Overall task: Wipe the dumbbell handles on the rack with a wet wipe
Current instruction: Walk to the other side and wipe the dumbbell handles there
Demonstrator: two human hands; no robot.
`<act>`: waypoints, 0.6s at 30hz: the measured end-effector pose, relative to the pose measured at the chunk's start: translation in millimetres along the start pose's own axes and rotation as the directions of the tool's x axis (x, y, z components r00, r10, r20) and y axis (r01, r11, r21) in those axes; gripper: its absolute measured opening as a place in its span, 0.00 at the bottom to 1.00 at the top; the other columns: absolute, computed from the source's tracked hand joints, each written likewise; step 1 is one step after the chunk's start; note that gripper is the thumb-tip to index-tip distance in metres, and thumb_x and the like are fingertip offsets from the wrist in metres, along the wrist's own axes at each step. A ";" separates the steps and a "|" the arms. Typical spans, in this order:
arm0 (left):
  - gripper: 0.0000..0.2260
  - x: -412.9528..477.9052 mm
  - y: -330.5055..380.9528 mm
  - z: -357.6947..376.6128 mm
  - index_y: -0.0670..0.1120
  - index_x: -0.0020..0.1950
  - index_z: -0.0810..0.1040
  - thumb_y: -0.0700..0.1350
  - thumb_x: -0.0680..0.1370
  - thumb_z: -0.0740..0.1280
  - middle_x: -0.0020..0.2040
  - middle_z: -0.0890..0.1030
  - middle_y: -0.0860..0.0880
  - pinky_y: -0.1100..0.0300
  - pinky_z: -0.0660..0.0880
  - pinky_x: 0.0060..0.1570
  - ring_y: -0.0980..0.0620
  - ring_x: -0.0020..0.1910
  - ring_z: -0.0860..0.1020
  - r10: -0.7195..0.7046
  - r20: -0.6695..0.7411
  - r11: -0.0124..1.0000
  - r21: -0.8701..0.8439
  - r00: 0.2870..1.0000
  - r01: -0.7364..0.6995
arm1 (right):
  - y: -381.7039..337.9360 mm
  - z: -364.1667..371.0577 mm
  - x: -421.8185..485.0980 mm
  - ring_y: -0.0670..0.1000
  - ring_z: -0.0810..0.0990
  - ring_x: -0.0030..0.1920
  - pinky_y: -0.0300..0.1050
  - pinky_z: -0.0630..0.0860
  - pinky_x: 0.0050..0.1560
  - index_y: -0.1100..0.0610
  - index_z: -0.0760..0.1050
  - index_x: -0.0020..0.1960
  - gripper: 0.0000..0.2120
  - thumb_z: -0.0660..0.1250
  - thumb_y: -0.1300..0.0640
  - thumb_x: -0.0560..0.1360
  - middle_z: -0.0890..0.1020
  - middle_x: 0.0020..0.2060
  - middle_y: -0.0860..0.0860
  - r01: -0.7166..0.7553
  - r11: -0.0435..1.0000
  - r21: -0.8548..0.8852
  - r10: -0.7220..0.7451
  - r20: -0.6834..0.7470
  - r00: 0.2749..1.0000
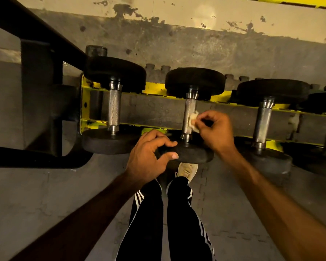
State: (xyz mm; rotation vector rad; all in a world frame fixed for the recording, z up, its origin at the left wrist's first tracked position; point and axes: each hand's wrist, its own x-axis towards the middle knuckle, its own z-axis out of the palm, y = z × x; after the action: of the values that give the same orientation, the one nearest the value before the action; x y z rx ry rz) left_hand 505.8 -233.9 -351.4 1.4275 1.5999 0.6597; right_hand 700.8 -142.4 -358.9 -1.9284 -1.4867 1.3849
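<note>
On the yellow rack (pixel 153 87), second dumbbell from its left end, the wet wipe (pixel 193 120) lay against the right side of the knurled handle (pixel 189 110), pinched in the curled fingertips of my right grip (pixel 215 133). My left grip (pixel 149 157) curled thumb and fingers round the left rim of that dumbbell's near head (pixel 193 154).

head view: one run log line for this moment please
right hand pinches wet wipe on middle handle | left hand at its near plate, grip unclear
</note>
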 end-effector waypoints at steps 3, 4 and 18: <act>0.14 0.9 -0.8 1.3 0.53 0.52 0.84 0.55 0.69 0.73 0.50 0.78 0.56 0.46 0.77 0.53 0.52 0.54 0.78 0.001 0.001 1.000 -0.007 1.000 -0.001 | -9.1 8.4 33.1 0.45 0.83 0.44 0.42 0.81 0.47 0.46 0.80 0.42 0.08 0.74 0.59 0.73 0.84 0.41 0.45 -0.146 0.912 0.384 0.228 -0.179 0.957; 0.14 1.1 -0.7 1.7 0.53 0.52 0.84 0.55 0.69 0.73 0.50 0.78 0.56 0.46 0.77 0.53 0.52 0.54 0.78 -0.002 0.004 1.000 -0.005 1.000 0.002 | -8.6 10.1 45.2 0.47 0.84 0.44 0.43 0.81 0.45 0.48 0.80 0.42 0.07 0.74 0.59 0.74 0.84 0.40 0.45 -0.203 0.845 0.495 0.318 -0.159 0.935; 0.15 -0.2 1.7 0.6 0.54 0.53 0.84 0.56 0.68 0.72 0.51 0.78 0.56 0.46 0.76 0.55 0.53 0.55 0.77 -0.023 0.021 1.000 0.005 1.000 0.023 | 1.5 30.7 80.1 0.53 0.84 0.38 0.45 0.79 0.40 0.58 0.77 0.57 0.14 0.57 0.52 0.81 0.83 0.43 0.56 -0.605 0.221 0.765 0.472 0.459 0.752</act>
State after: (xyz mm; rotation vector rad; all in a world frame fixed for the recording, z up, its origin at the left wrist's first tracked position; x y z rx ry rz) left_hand 507.2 -233.8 -350.2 1.4129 1.6005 0.6262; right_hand 674.2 -81.5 -413.1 -1.5803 0.1866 2.0174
